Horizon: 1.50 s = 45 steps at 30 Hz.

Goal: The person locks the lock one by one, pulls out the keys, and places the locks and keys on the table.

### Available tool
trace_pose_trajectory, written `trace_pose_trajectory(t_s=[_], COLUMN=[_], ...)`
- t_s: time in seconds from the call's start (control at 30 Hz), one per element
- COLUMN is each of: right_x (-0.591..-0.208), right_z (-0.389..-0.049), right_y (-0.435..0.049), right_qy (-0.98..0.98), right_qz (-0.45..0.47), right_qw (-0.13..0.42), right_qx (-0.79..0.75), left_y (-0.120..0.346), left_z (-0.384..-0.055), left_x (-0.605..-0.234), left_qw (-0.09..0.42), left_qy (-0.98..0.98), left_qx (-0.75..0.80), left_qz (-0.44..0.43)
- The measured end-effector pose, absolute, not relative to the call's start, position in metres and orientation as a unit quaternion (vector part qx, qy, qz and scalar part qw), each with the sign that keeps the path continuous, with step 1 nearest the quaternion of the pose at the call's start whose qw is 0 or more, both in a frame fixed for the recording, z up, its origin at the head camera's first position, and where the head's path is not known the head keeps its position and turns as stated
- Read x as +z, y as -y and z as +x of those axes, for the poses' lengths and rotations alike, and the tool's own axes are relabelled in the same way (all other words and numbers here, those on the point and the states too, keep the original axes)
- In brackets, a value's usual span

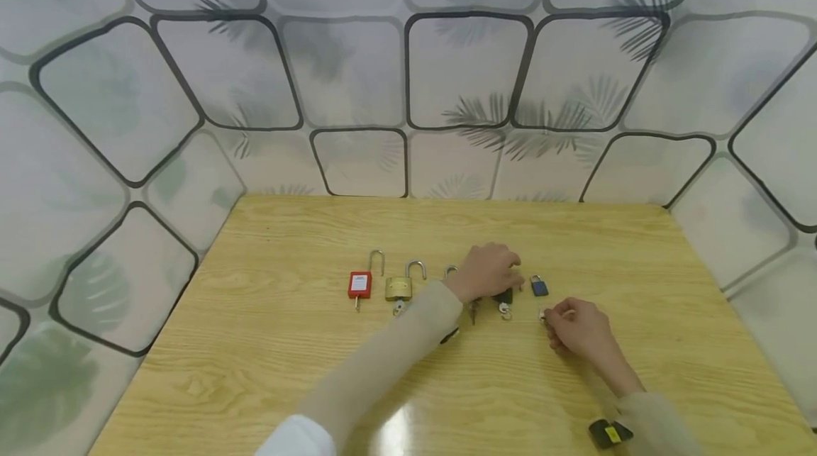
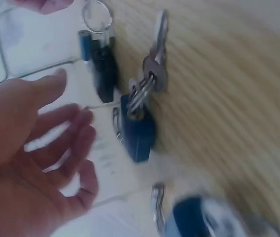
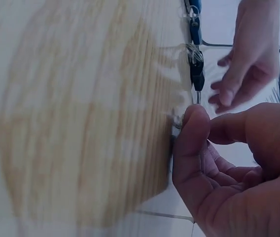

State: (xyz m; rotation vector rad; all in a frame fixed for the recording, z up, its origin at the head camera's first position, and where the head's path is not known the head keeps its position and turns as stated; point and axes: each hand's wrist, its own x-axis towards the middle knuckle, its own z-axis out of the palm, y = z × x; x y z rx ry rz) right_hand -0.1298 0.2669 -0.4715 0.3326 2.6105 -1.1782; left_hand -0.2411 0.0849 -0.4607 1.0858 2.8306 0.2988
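Note:
My right hand point(image 1: 579, 328) pinches a small silver key point(image 1: 542, 315) between thumb and fingertips, close over the table; the fingers cover most of it. Just behind it lies a small blue padlock point(image 1: 539, 287). My left hand point(image 1: 490, 271) reaches across with loosely bent fingers, holding nothing, over a dark padlock point(image 1: 504, 296) with keys on a ring point(image 1: 506, 310). In the left wrist view a padlock with keys in its base point(image 2: 137, 128) lies beside the left fingers; in the head view the left forearm largely hides it.
Left along the row are a brass padlock point(image 1: 398, 288) and a red padlock point(image 1: 359, 284), both with raised shackles and keys below. A black piece with a yellow label point(image 1: 609, 433) is by the right sleeve. Patterned fabric walls point(image 1: 357, 73) border the wooden table point(image 1: 242, 342).

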Motion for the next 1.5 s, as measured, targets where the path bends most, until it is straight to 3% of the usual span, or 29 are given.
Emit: trace_pose_trajectory(t_s=[0.5, 0.77, 0.97, 1.27, 1.5], right_x=[-0.45, -0.438, -0.43, -0.419, -0.408], right_z=[-0.122, -0.122, -0.121, -0.115, -0.11], right_y=[-0.268, -0.265, -0.261, -0.24, -0.211], right_qy=[-0.908, -0.912, -0.899, -0.831, -0.774], right_qz=[0.089, 0.065, 0.053, -0.03, -0.125], right_qw=[0.117, 0.094, 0.05, -0.099, -0.12], right_qx=[-0.392, -0.395, -0.431, -0.546, -0.609], left_y=[-0.072, -0.066, -0.059, -0.023, -0.002], left_z=[-0.206, -0.211, -0.213, -0.192, -0.176], left_x=[-0.458, -0.459, -0.465, -0.451, -0.44], left_qw=[0.042, 0.084, 0.094, 0.103, 0.11], left_qy=[-0.943, -0.933, -0.907, -0.814, -0.777], left_qx=[0.013, 0.13, 0.282, 0.548, 0.607], left_qz=[0.329, 0.324, 0.299, 0.167, 0.127])
